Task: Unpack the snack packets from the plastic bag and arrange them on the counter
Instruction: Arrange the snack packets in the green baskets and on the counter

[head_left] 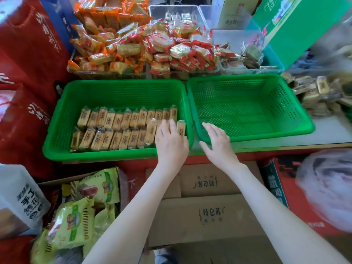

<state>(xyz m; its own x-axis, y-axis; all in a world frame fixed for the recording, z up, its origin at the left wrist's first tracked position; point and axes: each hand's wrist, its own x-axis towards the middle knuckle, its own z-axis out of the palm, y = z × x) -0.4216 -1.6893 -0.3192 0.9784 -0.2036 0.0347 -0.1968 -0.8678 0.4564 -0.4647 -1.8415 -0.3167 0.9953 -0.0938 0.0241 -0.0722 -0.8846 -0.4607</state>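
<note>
In the left green perforated plastic basket on the white worktop, the tan clear-wrapped snack packets lie in two rows. The left hand rests flat on the last few at the right end of the near row, its fingers straight, spread and gripping nothing. To close the row well, it should probably press lightly and nudge the slanted packets square against their neighbours, while the right hand, forearm extended, hovers at the near left corner of the right green basket, fingers loosely open and holding nothing.
</note>
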